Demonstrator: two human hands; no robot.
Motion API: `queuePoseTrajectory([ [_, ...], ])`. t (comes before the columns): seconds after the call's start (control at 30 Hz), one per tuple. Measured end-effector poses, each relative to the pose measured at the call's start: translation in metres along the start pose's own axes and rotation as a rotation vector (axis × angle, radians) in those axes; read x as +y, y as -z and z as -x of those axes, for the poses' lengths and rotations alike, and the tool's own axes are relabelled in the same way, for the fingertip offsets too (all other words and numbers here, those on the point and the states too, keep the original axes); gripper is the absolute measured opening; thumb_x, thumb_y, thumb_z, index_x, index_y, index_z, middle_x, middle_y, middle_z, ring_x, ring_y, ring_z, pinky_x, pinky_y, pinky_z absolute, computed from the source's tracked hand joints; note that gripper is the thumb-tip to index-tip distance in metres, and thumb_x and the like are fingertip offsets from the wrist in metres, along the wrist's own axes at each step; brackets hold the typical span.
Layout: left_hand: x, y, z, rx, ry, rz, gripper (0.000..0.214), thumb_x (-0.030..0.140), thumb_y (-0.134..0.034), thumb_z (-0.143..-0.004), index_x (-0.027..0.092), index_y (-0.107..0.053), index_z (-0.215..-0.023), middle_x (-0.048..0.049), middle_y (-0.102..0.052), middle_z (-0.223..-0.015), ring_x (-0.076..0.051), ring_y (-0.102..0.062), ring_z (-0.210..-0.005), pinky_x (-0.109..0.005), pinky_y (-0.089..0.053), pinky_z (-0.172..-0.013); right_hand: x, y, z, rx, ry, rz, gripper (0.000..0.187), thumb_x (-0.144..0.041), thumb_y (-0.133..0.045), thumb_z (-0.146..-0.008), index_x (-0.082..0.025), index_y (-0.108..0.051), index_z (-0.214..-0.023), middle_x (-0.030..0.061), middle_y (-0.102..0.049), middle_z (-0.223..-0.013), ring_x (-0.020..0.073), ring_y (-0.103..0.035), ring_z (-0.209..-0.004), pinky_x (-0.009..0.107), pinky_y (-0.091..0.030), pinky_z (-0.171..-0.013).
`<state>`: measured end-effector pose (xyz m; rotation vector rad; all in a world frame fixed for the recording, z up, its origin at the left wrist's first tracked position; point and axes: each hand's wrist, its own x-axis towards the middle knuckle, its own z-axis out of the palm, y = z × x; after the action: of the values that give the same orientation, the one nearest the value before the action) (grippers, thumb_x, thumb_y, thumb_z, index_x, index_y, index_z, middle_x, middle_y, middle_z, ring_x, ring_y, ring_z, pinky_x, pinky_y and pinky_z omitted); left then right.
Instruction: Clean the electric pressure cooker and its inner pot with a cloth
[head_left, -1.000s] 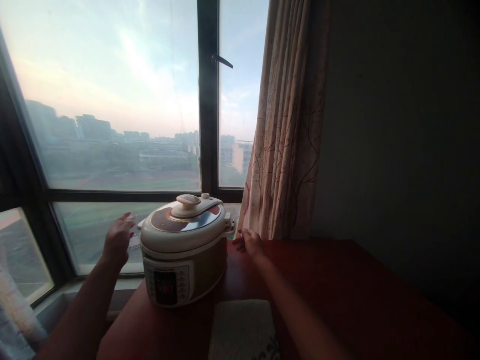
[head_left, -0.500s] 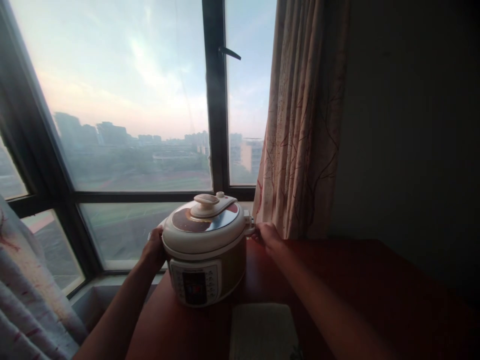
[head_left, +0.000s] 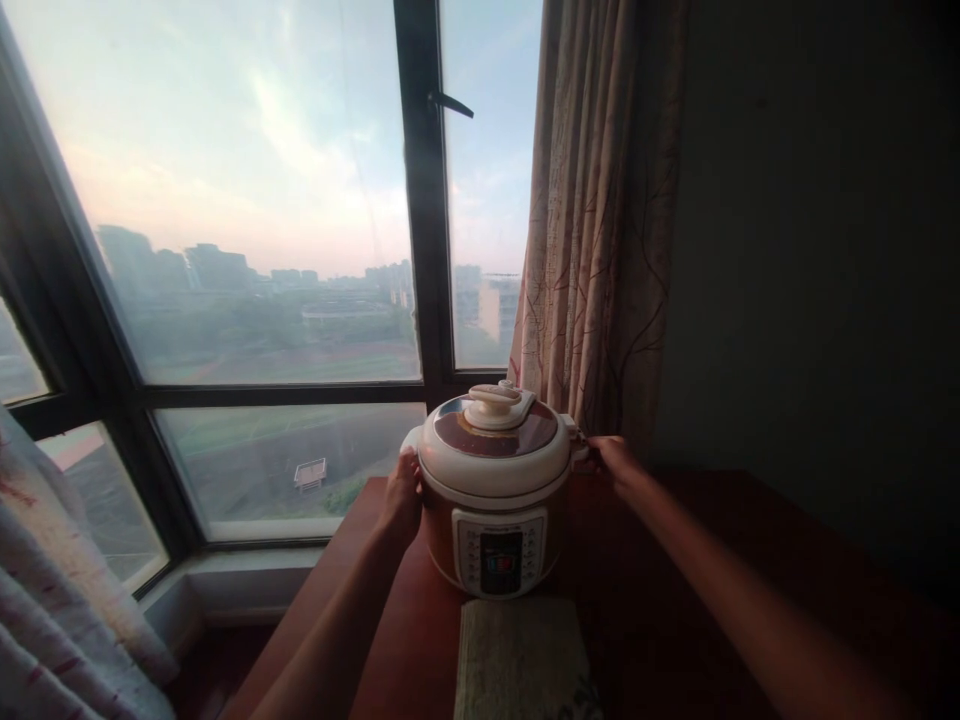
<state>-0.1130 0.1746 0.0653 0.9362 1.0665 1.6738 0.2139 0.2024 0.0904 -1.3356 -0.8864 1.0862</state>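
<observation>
An electric pressure cooker with a cream lid, a shiny top plate and a front control panel stands upright above the red-brown table. Whether its base touches the tabletop is hard to tell. My left hand is closed around the handle on its left side. On the other side, my right hand grips the right handle, its fingertips partly hidden. A flat greenish-grey cloth or mat lies just in front of the cooker.
Behind the table is a large window with dark frames. A patterned curtain hangs right of it, and another curtain is at the lower left. A dark wall fills the right side.
Both hands have moved the pressure cooker to the right across the table. It has turned so that its control panel faces me more directly. The view has shifted slightly.
</observation>
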Motion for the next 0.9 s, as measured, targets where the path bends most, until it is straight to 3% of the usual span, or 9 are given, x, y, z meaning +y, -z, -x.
queuePoseTrajectory([
  [0.23,-0.014,-0.035,0.016,-0.131,0.069,0.071,0.052,0.055,-0.062,-0.079,0.015,-0.068,-0.113,-0.0128,-0.074,-0.110,-0.026,-0.068,-0.099,-0.028,-0.049,-0.069,0.000,0.057,0.008,0.060,0.022,0.007,0.015,-0.016,-0.054,-0.072,-0.015,-0.060,-0.059,0.0044,-0.061,-0.047,0.0098,-0.046,-0.037,0.021,-0.027,-0.038],
  [0.53,-0.010,-0.035,0.019,-0.143,0.099,0.035,0.050,0.058,-0.060,-0.084,0.019,-0.069,-0.114,-0.0132,-0.072,-0.119,-0.028,-0.065,-0.110,-0.033,-0.050,-0.082,0.004,0.061,0.030,0.042,0.022,-0.060,0.015,-0.024,-0.054,-0.076,-0.016,-0.062,-0.067,0.0046,-0.067,-0.059,0.0107,-0.053,-0.046,0.021,-0.037,-0.045],
  [0.67,-0.020,-0.025,0.033,-0.089,0.039,-0.043,0.057,0.065,-0.059,-0.083,0.019,-0.067,-0.116,-0.0146,-0.068,-0.127,-0.030,-0.061,-0.120,-0.039,-0.048,-0.094,0.014,0.065,0.069,0.089,0.044,-0.042,0.016,-0.029,-0.058,-0.078,-0.018,-0.067,-0.085,0.0040,-0.070,-0.070,0.0133,-0.058,-0.054,0.022,-0.042,-0.049],
  [0.77,-0.040,-0.006,0.053,0.014,-0.026,-0.182,0.056,0.060,-0.063,-0.081,0.020,-0.064,-0.120,-0.0149,-0.064,-0.133,-0.033,-0.056,-0.127,-0.043,-0.046,-0.100,0.031,0.066,0.115,0.126,0.182,0.043,0.027,-0.036,-0.060,-0.080,-0.020,-0.067,-0.100,0.0037,-0.069,-0.073,0.0162,-0.061,-0.057,0.024,-0.044,-0.048],
  [0.83,-0.059,0.010,0.069,0.032,-0.010,-0.268,0.058,0.055,-0.068,-0.077,0.018,-0.061,-0.121,-0.0176,-0.061,-0.135,-0.034,-0.054,-0.129,-0.045,-0.047,-0.101,0.048,0.062,0.150,0.035,0.329,0.154,0.032,-0.044,-0.056,-0.086,-0.020,-0.068,-0.104,0.0047,-0.069,-0.076,0.0180,-0.063,-0.061,0.025,-0.048,-0.051],
  [0.9,-0.077,0.027,0.086,0.022,0.025,-0.335,0.061,0.052,-0.069,-0.073,0.016,-0.059,-0.121,-0.0206,-0.059,-0.137,-0.035,-0.054,-0.129,-0.046,-0.047,-0.102,0.070,0.052,0.182,-0.139,0.441,0.338,0.031,-0.044,-0.052,-0.093,-0.022,-0.070,-0.106,0.0060,-0.072,-0.082,0.0197,-0.069,-0.069,0.027,-0.055,-0.061],
])
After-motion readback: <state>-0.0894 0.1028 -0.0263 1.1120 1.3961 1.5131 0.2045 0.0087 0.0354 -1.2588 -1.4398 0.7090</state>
